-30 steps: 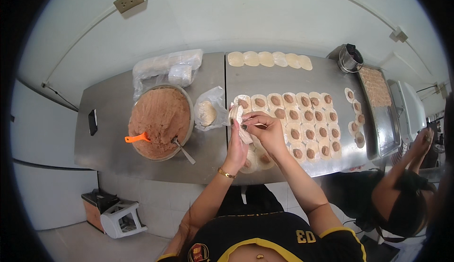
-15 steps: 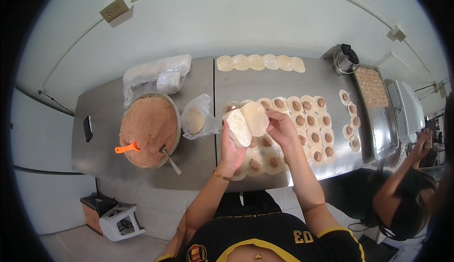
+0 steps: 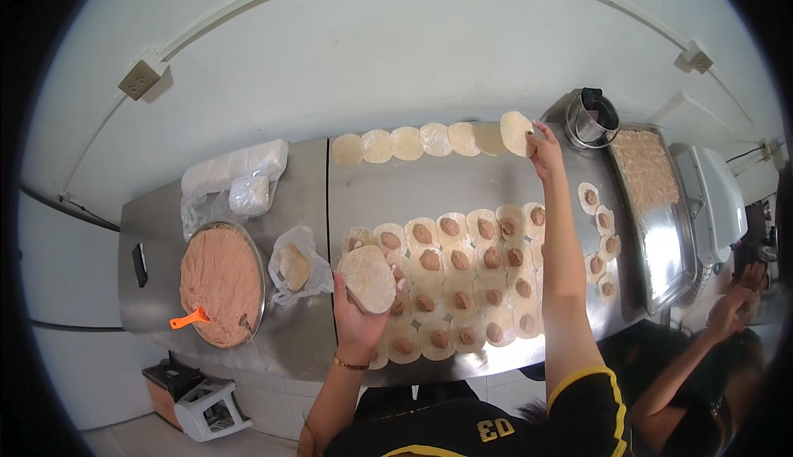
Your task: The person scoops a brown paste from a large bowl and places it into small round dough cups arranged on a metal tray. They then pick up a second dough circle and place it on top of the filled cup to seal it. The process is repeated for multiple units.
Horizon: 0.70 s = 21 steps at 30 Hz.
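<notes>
My left hand holds a stack of round, flour-dusted dough wrappers over the table. At the far right end of a row of bare wrappers, my right hand pinches a single dough wrapper by its right edge, tilted up. Below lie several rows of wrappers topped with dabs of pinkish-brown filling; my right forearm covers some at the right. To the left stands a big round bowl of filling with an orange-handled tool in it.
Plastic-wrapped white packs and an open bag of wrappers lie at left, a phone beyond. At right are a metal pot, a tray with filled pieces, a white scale-like machine and a co-worker's hands.
My right hand has peeled a wrapper from the stack and carried it to the right end of the back row. My left hand keeps the stack. The view has shifted.
</notes>
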{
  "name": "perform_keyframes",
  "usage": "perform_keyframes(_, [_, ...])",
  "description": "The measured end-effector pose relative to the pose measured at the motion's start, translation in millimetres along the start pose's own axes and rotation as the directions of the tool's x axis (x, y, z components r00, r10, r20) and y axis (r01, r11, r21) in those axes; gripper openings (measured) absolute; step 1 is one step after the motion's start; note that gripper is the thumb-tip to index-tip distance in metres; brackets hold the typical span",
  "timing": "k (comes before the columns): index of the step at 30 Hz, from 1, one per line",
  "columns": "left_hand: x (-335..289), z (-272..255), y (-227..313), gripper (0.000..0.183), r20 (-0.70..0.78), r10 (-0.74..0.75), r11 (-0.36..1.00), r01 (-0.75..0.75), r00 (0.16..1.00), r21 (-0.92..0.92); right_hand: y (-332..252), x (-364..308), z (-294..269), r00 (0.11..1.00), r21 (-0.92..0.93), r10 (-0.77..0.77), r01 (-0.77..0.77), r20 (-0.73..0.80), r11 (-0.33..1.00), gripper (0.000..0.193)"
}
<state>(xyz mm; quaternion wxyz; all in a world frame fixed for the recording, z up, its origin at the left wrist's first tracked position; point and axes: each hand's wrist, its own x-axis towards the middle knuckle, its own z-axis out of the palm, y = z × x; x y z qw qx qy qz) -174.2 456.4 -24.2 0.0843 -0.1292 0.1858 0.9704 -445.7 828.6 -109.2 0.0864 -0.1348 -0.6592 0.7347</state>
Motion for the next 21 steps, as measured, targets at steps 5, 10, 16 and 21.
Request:
perform_keyframes(5, [-1,2,0,0.057,-0.055,0.021,0.998,-0.017,0.998,0.058,69,20,-18,0.941,-0.903,-0.327,0.212,0.085,0.373,0.043])
perform_keyframes(10, [-3,5,2,0.057,-0.073,0.035,0.996,-0.028,0.997,0.089,89,43,-32,0.920,-0.929,-0.378,0.226,0.105,0.294,0.037])
perform_keyframes(16, [-8,2,5,0.059,-0.055,0.028,0.988,-0.019,0.998,0.153,76,41,-28,0.940,-0.952,-0.329,0.181,0.093,0.247,0.042])
perform_keyframes(21, [-11,8,4,0.060,-0.068,0.013,0.998,-0.009,0.998,0.068,73,39,-22,0.960,-0.963,-0.278,0.101,0.028,0.250,0.044])
